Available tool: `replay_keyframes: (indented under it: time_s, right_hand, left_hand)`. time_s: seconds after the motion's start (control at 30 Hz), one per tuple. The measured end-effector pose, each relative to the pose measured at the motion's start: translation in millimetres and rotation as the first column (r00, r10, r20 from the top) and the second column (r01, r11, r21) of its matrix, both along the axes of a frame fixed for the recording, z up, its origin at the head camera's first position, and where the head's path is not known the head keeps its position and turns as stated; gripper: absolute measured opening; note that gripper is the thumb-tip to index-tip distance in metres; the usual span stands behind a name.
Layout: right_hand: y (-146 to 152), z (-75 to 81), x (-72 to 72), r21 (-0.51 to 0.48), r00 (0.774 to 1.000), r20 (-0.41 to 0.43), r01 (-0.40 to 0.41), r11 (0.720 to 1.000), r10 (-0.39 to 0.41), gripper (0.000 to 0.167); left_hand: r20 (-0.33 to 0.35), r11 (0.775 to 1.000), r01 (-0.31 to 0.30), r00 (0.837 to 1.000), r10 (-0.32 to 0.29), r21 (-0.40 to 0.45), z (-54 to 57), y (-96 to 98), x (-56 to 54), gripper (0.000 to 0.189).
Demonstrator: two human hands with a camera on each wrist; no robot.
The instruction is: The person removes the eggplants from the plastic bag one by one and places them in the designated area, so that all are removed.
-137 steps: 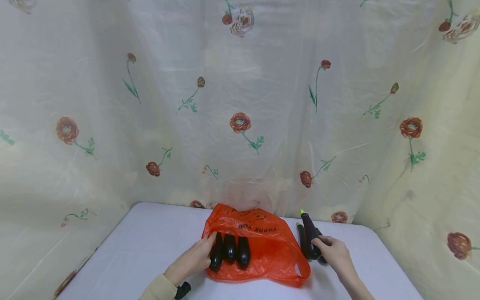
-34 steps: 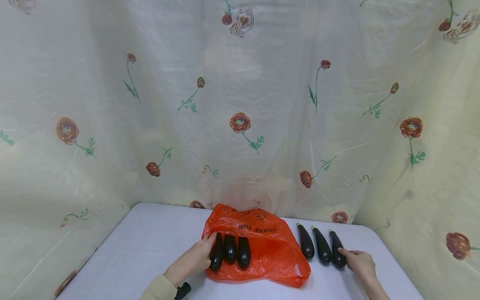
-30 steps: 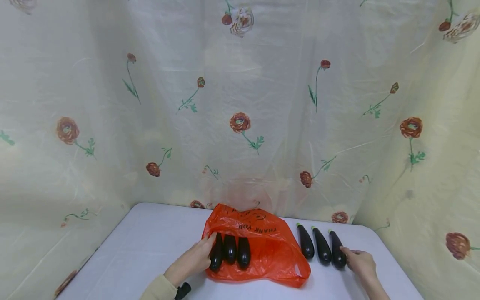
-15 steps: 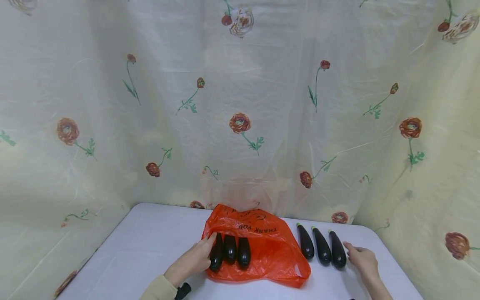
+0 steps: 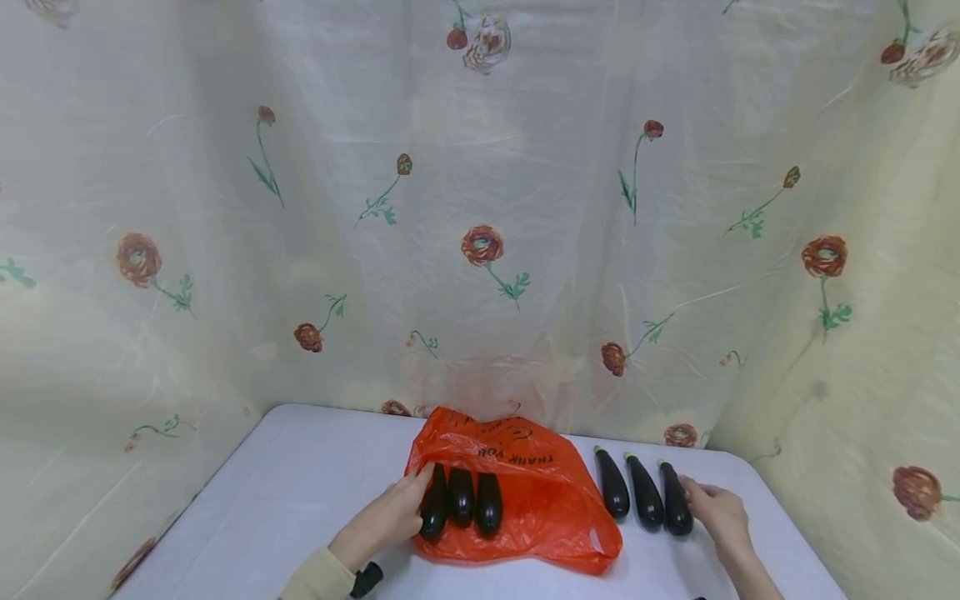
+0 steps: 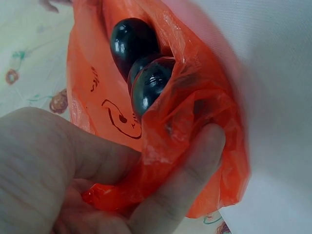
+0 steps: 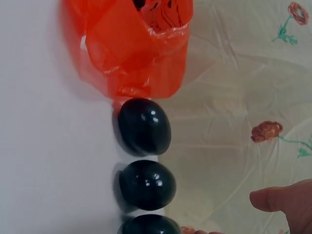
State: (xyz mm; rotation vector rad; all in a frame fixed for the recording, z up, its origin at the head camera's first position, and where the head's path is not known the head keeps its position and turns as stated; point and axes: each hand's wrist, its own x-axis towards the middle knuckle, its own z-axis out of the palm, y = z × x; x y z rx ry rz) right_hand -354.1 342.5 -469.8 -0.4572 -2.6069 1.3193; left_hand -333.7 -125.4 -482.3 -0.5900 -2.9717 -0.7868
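Note:
A red plastic bag [image 5: 547,521] lies on its side, its mouth toward me and "THANK YOU" printed on it. Three dark eggplants [image 5: 489,505] show inside. My left hand [image 5: 386,517] grips the bag's left edge; in the left wrist view its thumb and fingers pinch the bunched plastic [image 6: 165,141]. To the right of the bag, three more eggplants [image 5: 647,496] lie side by side, green stem ends pointing away. Beside the rightmost eggplant [image 5: 677,504] is my right hand [image 5: 720,512], fingertips close to its right side. The right wrist view shows the thumb [image 7: 268,199] held apart, pinching nothing.
A white table [image 5: 285,492] carries everything. Flower-printed sheeting [image 5: 330,208] hangs behind the table and along both sides. Near my left wrist a black object [image 5: 367,579] shows at the table's front.
The eggplants on the right, earlier bunched with one in my right hand, now lie in a spaced row. My right hand let go of the last one and shifted slightly along its side. My left hand kept still.

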Motion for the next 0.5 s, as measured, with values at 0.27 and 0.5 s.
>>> replay_keyframes:
  time_s: [0.27,0.5]
  right_hand:
    - [-20,10.4,4.0,-0.079,0.998,-0.023,-0.054,0.995,0.052,0.066]
    - [-39,15.9,5.2,-0.091,0.994,-0.029,-0.108,0.99,0.106,0.062]
  left_hand:
    - [-0.002,1.0,-0.001,1.0,0.001,0.0,-2.0,0.1,-0.8,0.068]
    - [0.007,1.0,-0.015,1.0,0.015,0.006,-1.1,0.9,-0.8,0.069]
